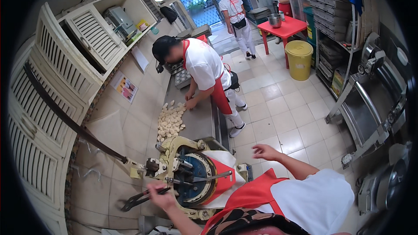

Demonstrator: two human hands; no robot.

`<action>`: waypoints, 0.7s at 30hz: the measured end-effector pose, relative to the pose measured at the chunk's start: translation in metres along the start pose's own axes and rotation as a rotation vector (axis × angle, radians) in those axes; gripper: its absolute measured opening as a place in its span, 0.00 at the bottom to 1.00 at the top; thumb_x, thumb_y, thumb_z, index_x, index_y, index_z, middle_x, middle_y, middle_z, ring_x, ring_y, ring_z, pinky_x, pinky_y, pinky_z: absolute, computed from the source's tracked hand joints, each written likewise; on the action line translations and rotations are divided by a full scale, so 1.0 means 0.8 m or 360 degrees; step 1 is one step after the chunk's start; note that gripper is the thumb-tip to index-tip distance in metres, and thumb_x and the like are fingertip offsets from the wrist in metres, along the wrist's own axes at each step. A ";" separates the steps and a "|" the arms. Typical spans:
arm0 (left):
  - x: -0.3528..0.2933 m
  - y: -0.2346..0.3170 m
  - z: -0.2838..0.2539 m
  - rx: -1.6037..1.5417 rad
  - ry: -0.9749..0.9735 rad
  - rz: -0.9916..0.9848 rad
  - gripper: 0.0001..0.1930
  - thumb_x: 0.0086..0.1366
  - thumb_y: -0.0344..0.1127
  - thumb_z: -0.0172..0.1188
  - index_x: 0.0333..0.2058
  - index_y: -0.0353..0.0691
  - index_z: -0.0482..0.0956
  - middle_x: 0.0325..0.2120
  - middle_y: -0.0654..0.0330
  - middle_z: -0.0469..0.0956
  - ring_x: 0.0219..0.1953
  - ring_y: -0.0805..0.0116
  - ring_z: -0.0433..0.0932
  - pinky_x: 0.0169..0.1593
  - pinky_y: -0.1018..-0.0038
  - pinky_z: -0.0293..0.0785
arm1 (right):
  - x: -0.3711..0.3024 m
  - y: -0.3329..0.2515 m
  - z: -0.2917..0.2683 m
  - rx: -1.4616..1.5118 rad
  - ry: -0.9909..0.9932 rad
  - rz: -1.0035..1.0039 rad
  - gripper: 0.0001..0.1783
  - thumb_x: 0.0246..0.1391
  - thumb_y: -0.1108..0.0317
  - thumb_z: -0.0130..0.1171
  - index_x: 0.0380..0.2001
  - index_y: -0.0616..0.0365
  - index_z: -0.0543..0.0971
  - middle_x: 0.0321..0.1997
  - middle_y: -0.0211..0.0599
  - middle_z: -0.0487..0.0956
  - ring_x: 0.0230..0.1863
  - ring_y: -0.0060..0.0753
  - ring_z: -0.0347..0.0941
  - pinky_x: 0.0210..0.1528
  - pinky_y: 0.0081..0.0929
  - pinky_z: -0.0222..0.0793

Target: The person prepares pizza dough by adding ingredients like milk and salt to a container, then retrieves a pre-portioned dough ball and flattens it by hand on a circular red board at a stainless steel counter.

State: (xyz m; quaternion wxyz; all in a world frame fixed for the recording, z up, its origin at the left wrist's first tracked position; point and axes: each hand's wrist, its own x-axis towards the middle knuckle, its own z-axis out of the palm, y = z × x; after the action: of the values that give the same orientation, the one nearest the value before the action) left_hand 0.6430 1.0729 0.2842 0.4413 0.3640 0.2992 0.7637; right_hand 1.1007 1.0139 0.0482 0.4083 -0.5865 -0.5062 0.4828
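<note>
My left hand [162, 197] is closed around a black two-pronged handle [137, 200], partly blurred, at the left side of a cream and blue dough divider [194, 178]. Whether the handle belongs to the machine, I cannot tell. My right hand [266, 152] hangs in the air to the right of the machine, fingers apart and holding nothing. A long dark lever [72, 115] slants from the divider toward the upper left. Beyond the machine, many pale dough pieces [170, 122] lie on the metal worktable [198, 126].
A co-worker [202, 69] bends over the worktable, hands at the dough. Two more people [235, 11] are farther back. A red table [289, 27] holds a metal pot; a yellow bin [299, 61] stands before it. Louvred cupboards [65, 56] line the left wall. A metal roller machine [368, 100] stands right.
</note>
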 end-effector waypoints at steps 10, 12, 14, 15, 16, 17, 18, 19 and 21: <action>-0.128 -0.154 0.108 0.0550 -0.0388 -0.0174 0.17 0.74 0.48 0.57 0.43 0.38 0.71 0.67 0.51 0.61 0.56 0.62 0.70 0.62 0.63 0.62 | 0.018 -0.205 0.178 -0.0130 -0.0131 -0.1560 0.36 0.48 0.69 0.66 0.62 0.55 0.67 0.50 0.51 0.75 0.52 0.58 0.73 0.52 0.47 0.69; -0.134 -0.152 0.094 0.1279 -0.0667 0.0299 0.27 0.69 0.55 0.62 0.52 0.37 0.71 0.68 0.49 0.60 0.60 0.58 0.70 0.65 0.62 0.62 | 0.040 -0.164 0.201 -0.0098 -0.0154 -0.1435 0.29 0.49 0.68 0.65 0.57 0.55 0.72 0.42 0.48 0.77 0.46 0.58 0.76 0.47 0.46 0.71; -0.139 -0.112 0.106 0.0918 -0.0810 0.0230 0.34 0.65 0.58 0.65 0.57 0.36 0.68 0.67 0.47 0.61 0.63 0.56 0.69 0.67 0.60 0.61 | 0.033 -0.160 0.204 0.0044 -0.0385 -0.1214 0.14 0.55 0.64 0.64 0.42 0.58 0.77 0.29 0.44 0.76 0.33 0.48 0.76 0.39 0.43 0.70; -0.142 -0.088 0.101 0.0802 -0.0829 0.0176 0.40 0.63 0.60 0.66 0.61 0.35 0.65 0.64 0.47 0.64 0.62 0.55 0.70 0.66 0.60 0.63 | 0.013 -0.176 0.203 0.0140 -0.0594 -0.1110 0.12 0.56 0.63 0.64 0.39 0.59 0.78 0.28 0.44 0.76 0.32 0.44 0.75 0.38 0.42 0.70; -0.145 -0.071 0.103 0.0661 -0.0871 0.0108 0.45 0.62 0.63 0.66 0.65 0.34 0.62 0.62 0.46 0.67 0.61 0.54 0.71 0.66 0.59 0.66 | -0.001 -0.182 0.199 0.0227 -0.0769 -0.0985 0.12 0.58 0.62 0.64 0.36 0.59 0.79 0.26 0.43 0.75 0.31 0.41 0.75 0.37 0.41 0.69; -0.143 -0.064 0.101 0.0532 -0.0809 0.0105 0.43 0.63 0.64 0.65 0.63 0.34 0.64 0.57 0.47 0.70 0.57 0.55 0.74 0.62 0.61 0.70 | 0.005 -0.164 0.220 0.0321 -0.0783 -0.1064 0.16 0.62 0.56 0.64 0.30 0.59 0.79 0.21 0.37 0.75 0.25 0.29 0.71 0.29 0.34 0.66; -0.145 -0.057 0.093 0.0410 -0.0729 0.0094 0.42 0.63 0.64 0.63 0.61 0.34 0.65 0.52 0.49 0.73 0.53 0.57 0.76 0.57 0.62 0.74 | -0.004 -0.169 0.223 0.0382 -0.0934 -0.0770 0.17 0.63 0.55 0.63 0.29 0.59 0.79 0.20 0.34 0.74 0.23 0.28 0.70 0.27 0.32 0.65; -0.139 -0.055 0.091 0.0266 -0.0608 0.0103 0.35 0.67 0.62 0.60 0.55 0.35 0.67 0.44 0.54 0.74 0.45 0.63 0.78 0.50 0.66 0.78 | -0.014 -0.180 0.219 0.0435 -0.1083 -0.0469 0.18 0.63 0.54 0.63 0.28 0.58 0.80 0.19 0.32 0.74 0.21 0.26 0.69 0.24 0.30 0.64; -0.133 -0.053 0.091 0.0058 -0.0426 -0.0045 0.20 0.74 0.49 0.56 0.50 0.38 0.69 0.40 0.59 0.73 0.40 0.68 0.75 0.47 0.67 0.76 | -0.018 -0.188 0.221 0.0662 -0.1314 -0.0172 0.21 0.65 0.52 0.62 0.24 0.56 0.79 0.15 0.23 0.70 0.15 0.20 0.66 0.19 0.23 0.60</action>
State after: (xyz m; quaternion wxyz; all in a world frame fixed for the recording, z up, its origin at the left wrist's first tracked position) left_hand 0.7591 1.0061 0.2605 0.4814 0.4662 0.2566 0.6965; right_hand 0.8975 1.0208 0.1609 0.3060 -0.2236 -0.5486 0.7452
